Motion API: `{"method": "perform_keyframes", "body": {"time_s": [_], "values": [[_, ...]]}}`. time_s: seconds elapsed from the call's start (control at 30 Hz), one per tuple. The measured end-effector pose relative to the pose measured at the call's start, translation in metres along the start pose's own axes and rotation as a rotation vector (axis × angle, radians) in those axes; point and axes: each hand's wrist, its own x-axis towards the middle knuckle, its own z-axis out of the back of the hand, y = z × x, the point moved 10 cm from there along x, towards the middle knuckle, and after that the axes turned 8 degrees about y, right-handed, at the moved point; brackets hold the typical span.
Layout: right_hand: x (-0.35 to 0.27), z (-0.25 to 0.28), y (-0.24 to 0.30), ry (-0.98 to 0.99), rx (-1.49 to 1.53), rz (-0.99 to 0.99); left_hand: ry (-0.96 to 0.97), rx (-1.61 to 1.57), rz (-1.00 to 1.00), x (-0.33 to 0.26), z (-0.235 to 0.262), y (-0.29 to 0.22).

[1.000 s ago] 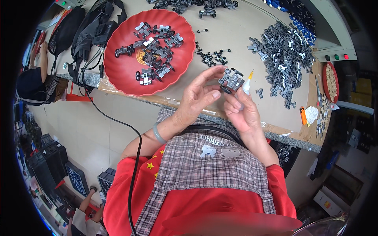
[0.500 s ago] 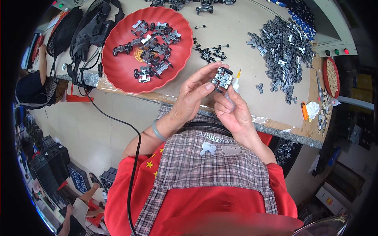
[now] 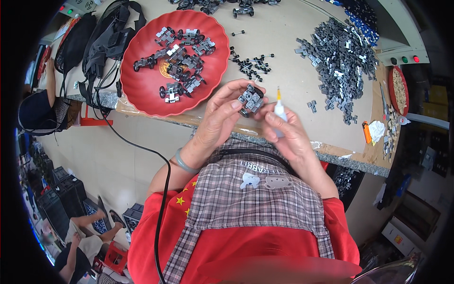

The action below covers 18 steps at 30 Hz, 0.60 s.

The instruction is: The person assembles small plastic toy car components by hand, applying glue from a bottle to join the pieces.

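Note:
My left hand (image 3: 221,113) grips a small grey toy car chassis (image 3: 251,98) with black wheels, held above the table's front edge. Close beside it, my right hand (image 3: 289,130) is closed round a white glue bottle (image 3: 280,112) with a thin yellow nozzle that points away from me. Some right-hand fingers reach toward the chassis; whether they touch it I cannot tell. To the left is a red scalloped plate (image 3: 130,78) bearing several similar chassis with wheels. Beyond my hands lie loose black wheel axles (image 3: 250,65). A large heap of grey plastic pieces (image 3: 338,66) covers the right side.
Black bags (image 3: 106,40) and a black cable (image 3: 137,143) are at the left. More chassis (image 3: 243,12) stand at the far edge. An orange cutter (image 3: 366,132), crumpled white tissue (image 3: 377,131) and a red bowl (image 3: 391,90) are at the right. Other people sit at the left.
My left hand has moved slightly left with the chassis, now turned to another side. The glue bottle has come away from the chassis and shows more clearly in my right hand.

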Motion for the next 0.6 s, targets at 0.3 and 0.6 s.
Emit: {"method": "perform_keyframes", "body": {"time_s": [0.3,0.6], "values": [[0.058,0.012,0.133,-0.261,-1.497,0.729,0.002,-0.236,0.192,-0.008,-0.003,0.023],[0.080,0.000,0.125,-0.056,-1.770,0.665,0.066,-0.422,0.273,-0.011,-0.006,0.033]]}}
